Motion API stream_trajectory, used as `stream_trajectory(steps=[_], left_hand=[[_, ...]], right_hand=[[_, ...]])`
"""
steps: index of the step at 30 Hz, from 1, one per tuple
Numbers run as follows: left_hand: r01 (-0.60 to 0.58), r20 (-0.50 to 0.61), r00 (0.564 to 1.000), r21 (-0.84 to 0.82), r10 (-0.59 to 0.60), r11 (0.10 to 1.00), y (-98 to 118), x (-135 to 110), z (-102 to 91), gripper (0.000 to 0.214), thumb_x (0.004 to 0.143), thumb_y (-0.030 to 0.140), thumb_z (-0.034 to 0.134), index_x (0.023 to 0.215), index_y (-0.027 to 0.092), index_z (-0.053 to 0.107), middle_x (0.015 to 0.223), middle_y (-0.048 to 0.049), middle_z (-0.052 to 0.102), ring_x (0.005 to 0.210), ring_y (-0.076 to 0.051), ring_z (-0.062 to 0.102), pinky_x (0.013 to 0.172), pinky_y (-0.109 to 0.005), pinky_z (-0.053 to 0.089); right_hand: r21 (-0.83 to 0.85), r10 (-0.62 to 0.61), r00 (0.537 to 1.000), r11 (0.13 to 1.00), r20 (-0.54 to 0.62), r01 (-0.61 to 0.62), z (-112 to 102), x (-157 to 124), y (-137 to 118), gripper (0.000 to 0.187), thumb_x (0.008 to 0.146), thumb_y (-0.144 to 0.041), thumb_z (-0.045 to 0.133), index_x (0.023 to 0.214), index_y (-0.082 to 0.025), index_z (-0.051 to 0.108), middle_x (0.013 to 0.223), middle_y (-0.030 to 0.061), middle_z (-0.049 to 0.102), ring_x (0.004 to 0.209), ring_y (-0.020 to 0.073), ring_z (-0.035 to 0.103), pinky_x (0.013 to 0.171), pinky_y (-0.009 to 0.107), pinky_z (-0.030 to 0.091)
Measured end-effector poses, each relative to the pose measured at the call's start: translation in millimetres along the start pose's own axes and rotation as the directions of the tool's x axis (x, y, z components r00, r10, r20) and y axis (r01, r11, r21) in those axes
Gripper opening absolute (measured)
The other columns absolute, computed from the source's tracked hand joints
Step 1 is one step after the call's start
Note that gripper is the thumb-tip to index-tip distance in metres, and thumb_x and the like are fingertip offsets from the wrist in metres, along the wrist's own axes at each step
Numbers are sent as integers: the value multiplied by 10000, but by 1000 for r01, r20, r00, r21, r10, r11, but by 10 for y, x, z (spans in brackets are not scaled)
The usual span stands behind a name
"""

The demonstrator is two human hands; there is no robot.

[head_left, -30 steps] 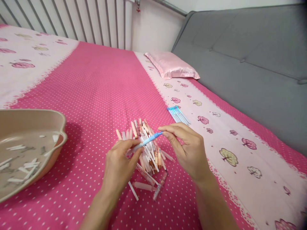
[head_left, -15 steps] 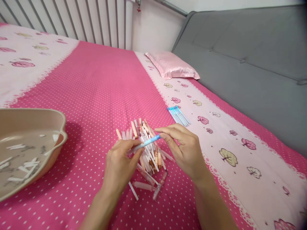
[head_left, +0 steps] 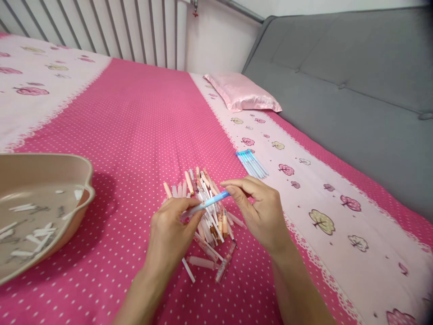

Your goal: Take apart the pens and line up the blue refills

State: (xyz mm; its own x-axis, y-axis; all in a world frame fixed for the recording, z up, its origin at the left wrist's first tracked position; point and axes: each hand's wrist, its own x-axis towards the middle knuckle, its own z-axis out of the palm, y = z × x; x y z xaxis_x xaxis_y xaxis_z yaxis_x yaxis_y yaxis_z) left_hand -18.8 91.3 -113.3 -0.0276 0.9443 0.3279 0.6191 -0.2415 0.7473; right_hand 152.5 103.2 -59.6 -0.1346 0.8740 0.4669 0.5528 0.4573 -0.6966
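A blue and white pen [head_left: 211, 200] is held between my two hands, slanting up to the right. My left hand [head_left: 172, 225] pinches its paler end between thumb and fingers. At the bluer end, the thumb and fingertips of my right hand [head_left: 259, 207] close on the tip. Beneath the pen lies a loose heap of pen parts [head_left: 211, 225], pink barrels, clear tubes and thin white refills, partly hidden by my hands. Beyond my right hand, several blue pens [head_left: 252, 163] lie side by side in a row.
At the left stands a beige basin [head_left: 88, 174] with small white pieces [head_left: 42, 234] inside. A pink pillow [head_left: 241, 92] rests by the grey headboard [head_left: 338, 67]. The pink dotted bedspread [head_left: 135, 117] lies under everything, and a white radiator [head_left: 118, 27] stands behind.
The pen and my right hand have shifted very slightly; both hands keep their grip on the pen. The heap, basin and row of pens look the same.
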Motion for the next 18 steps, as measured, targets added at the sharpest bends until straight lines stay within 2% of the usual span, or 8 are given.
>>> stream_trajectory(steps=[8, 12, 15, 18], left_hand=[[23, 10, 1000, -27, -23, 999, 16, -4, 15, 142, 746, 305, 619, 830, 207, 678, 792, -17, 683, 713, -154, 630, 578, -232, 498], [117, 50, 992, -84, -113, 990, 35, -1, 1, 161, 739, 337, 620, 815, 210, 684, 804, -23, 684, 709, -162, 628, 546, -234, 495], [213, 111, 975, -193, -195, 958, 57, 12, -18, 212, 730, 380, 630, 821, 198, 688, 786, -29, 683, 721, -175, 630, 591, -266, 513], [297, 168, 953, -361, -251, 884, 86, 36, -36, 268, 731, 394, 634, 866, 169, 687, 771, -47, 687, 736, -189, 636, 629, -292, 527]], right_hand=[[-4, 30, 1000, 1000, -7, -30, 19, -12, 3, 187, 884, -279, 512, 927, -190, 670, 823, 17, 646, 728, 116, 574, 631, 256, 446], [20, 86, 996, 996, -1, -86, 19, -19, -22, 270, 897, -320, 479, 1109, -198, 594, 749, -1, 598, 639, 105, 536, 569, 246, 427], [65, 131, 991, 989, -11, -130, 22, -24, -40, 346, 905, -344, 450, 1204, -181, 513, 707, -10, 560, 637, 109, 538, 550, 238, 428], [85, 142, 990, 986, 0, -141, 35, -27, -43, 337, 902, -349, 449, 1188, -184, 514, 747, 3, 577, 671, 117, 556, 564, 238, 445]])
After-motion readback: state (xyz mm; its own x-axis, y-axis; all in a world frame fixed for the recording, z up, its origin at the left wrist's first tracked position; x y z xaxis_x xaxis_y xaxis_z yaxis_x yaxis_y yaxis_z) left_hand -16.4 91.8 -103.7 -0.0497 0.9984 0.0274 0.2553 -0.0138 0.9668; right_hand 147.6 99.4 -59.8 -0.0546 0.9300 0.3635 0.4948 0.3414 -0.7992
